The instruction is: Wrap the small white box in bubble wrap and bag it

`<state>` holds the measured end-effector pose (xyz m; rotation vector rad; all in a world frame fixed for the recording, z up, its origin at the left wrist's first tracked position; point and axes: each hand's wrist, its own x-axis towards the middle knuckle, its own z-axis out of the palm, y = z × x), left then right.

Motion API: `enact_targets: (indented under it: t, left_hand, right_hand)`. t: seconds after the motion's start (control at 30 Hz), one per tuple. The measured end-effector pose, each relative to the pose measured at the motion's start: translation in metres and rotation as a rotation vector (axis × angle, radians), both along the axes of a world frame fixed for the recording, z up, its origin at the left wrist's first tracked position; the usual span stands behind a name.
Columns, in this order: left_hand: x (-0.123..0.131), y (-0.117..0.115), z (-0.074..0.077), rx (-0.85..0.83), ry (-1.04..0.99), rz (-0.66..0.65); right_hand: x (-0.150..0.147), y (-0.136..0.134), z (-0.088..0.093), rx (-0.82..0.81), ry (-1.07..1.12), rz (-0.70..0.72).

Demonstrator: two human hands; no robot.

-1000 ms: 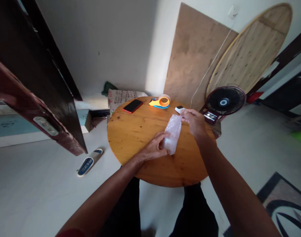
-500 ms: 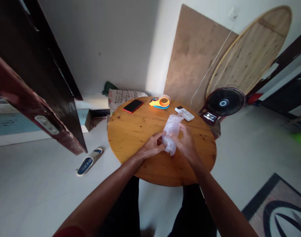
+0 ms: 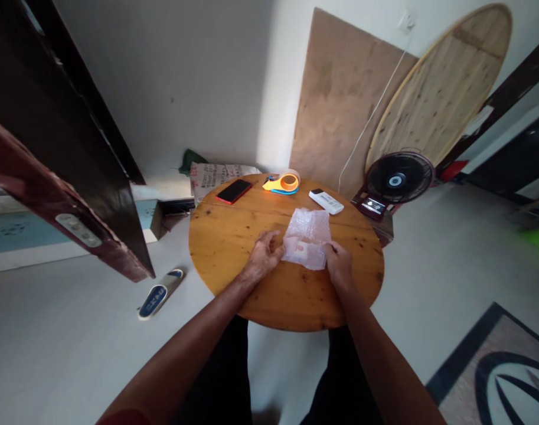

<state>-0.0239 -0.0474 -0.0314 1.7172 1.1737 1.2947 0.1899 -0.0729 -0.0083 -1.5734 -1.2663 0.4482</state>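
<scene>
A sheet of bubble wrap (image 3: 308,223) lies spread out on the round wooden table (image 3: 225,248), its near part folded over. Inside the near fold a small pale item with a reddish mark (image 3: 301,248) shows through; its kind cannot be made out. My right hand (image 3: 339,263) pinches the wrap's right edge near the fold. At the left edge, my left hand (image 3: 264,255) rests with fingers apart, its thumb touching the wrap.
Along the table's far side are a red-edged phone (image 3: 234,191), an orange tape dispenser (image 3: 283,182) and a white remote-like device (image 3: 326,201). A fan (image 3: 397,180) stands beyond the right edge. A slipper (image 3: 161,294) lies on the floor at left, near a door (image 3: 96,177).
The bubble wrap was a narrow bundle between both hands; now it lies wider and flatter. My hands have moved apart, the left to the left and the right down to the wrap's edge.
</scene>
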Motion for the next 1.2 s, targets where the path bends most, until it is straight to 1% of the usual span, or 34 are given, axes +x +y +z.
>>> enact_targets:
  t: [0.07,0.13,0.2,0.33,0.4,0.47,0.63,0.7,0.8,0.9,1.03,1.1,1.2]
  left_hand:
    - [-0.002,-0.005,0.005,0.093,0.046,-0.04]
    - [-0.004,-0.011,0.011,0.214,0.122,-0.11]
    - [-0.004,-0.017,0.017,0.289,0.216,-0.19]
    - [-0.004,-0.025,0.025,0.326,0.371,-0.286]
    - [-0.004,-0.026,0.026,0.317,0.408,-0.291]
    - [-0.004,-0.023,0.025,0.279,0.408,-0.233]
    - [-0.009,-0.011,0.015,0.158,0.392,0.113]
    - [-0.01,-0.008,0.013,0.142,0.417,0.188]
    - [-0.011,-0.009,0.013,0.15,0.47,0.207]
    - [-0.009,-0.01,0.014,0.112,0.528,0.227]
    - [-0.008,-0.008,0.011,0.097,0.5,0.239]
    - [-0.008,-0.006,0.009,0.128,0.456,0.242]
    - [-0.008,-0.006,0.008,0.238,0.423,0.256]
  right_hand:
    - [-0.002,0.0,-0.002,0.012,0.003,-0.009]
    - [-0.004,0.0,-0.004,0.015,-0.002,0.003]
    - [-0.005,-0.001,-0.005,0.008,-0.002,0.023]
    - [-0.004,-0.002,-0.009,0.015,0.001,0.062]
    - [-0.004,-0.002,-0.01,0.021,-0.001,0.082]
    - [-0.004,-0.003,-0.011,0.022,-0.01,0.084]
    - [-0.004,-0.005,-0.008,0.048,-0.061,0.045]
    - [-0.003,-0.004,-0.008,0.045,-0.059,0.032]
    - [-0.002,-0.003,-0.011,0.045,-0.038,-0.001]
    - [0.0,-0.001,-0.014,0.065,-0.027,-0.023]
    - [0.003,0.0,-0.015,0.097,-0.037,-0.043]
    - [0.003,-0.001,-0.013,0.11,-0.028,-0.049]
    - [0.003,-0.002,-0.011,0.153,-0.008,-0.053]
